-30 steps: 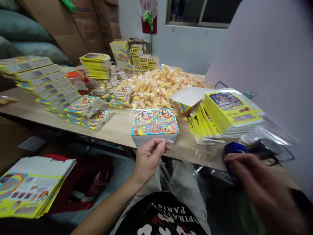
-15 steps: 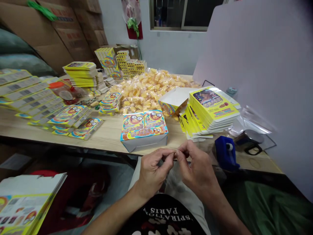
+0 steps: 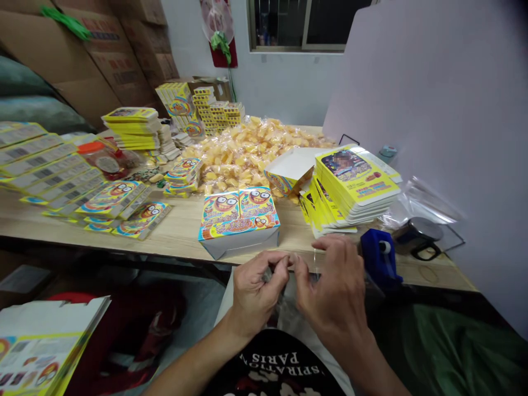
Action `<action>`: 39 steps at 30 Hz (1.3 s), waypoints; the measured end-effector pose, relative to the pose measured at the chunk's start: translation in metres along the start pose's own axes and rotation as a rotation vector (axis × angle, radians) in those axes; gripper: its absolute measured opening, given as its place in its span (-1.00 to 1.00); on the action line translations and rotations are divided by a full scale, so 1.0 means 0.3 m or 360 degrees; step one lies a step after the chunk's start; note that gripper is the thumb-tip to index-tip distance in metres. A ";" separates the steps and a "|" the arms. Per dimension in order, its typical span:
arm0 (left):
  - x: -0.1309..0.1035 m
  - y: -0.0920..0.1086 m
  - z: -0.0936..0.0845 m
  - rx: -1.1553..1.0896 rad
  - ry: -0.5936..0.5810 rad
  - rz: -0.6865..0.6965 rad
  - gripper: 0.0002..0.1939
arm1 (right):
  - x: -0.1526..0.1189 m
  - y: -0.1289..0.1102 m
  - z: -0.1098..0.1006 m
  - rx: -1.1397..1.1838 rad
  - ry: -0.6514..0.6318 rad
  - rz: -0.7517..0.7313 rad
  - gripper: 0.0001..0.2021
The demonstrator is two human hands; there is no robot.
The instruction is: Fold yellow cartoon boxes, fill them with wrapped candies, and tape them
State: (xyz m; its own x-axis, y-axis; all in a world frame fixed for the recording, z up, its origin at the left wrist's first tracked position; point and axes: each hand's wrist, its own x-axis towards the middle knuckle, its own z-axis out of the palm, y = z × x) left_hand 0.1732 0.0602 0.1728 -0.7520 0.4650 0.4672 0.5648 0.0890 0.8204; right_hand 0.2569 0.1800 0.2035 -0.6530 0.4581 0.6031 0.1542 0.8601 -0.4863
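Note:
Both of my hands are in front of my lap, just below the table's near edge. My left hand is closed, with thumb and forefinger pinched together. Whatever they hold is too small to make out; something clear and shiny shows below the fingers. Close beside it, my right hand has its fingers stretched and apart from the thumb, whose tip is near the left fingertips. A thin shiny line shows between that thumb and the fingers. Beyond my hands, a colourful cartoon-printed box sits at the table edge.
Wrapped yellow pieces are heaped mid-table. Flat yellow cartons lie stacked at right, near a blue tape dispenser and a dark mug. Small printed boxes stand at left. More printed cardboard is at lower left.
My right hand has loosened from its pinch, its fingers spreading and lifting off the left fingertips. The left hand stays pinched in nearly the same place. The view has shifted slightly.

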 end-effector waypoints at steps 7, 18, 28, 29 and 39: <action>0.000 0.012 -0.005 0.0023 0.0054 0.0051 -0.89 | -0.007 -0.003 0.006 0.0215 -0.0253 -0.0035 -0.96; -0.019 0.027 0.010 -0.0069 0.0007 0.0040 -0.87 | -0.003 0.050 0.037 0.0199 -0.0172 -0.0107 -0.89; -0.042 -0.019 0.043 -0.0282 -0.0031 -0.0244 -0.85 | -0.056 0.095 -0.031 0.0471 -0.0539 0.0158 -0.88; -0.040 -0.025 0.046 -0.0276 -0.0028 -0.0246 -0.84 | -0.059 0.085 -0.025 0.0485 -0.0558 0.0172 -0.90; -0.039 -0.019 0.042 -0.0261 -0.0048 -0.0204 -0.85 | -0.027 0.089 0.048 0.0404 -0.0493 0.0188 -0.93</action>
State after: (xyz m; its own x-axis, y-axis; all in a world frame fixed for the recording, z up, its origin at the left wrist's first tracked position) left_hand 0.1830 0.0654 0.1585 -0.8024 0.4853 0.3474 0.4004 0.0060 0.9163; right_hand 0.2558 0.1960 0.1766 -0.8400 0.4277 0.3337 0.0793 0.7053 -0.7044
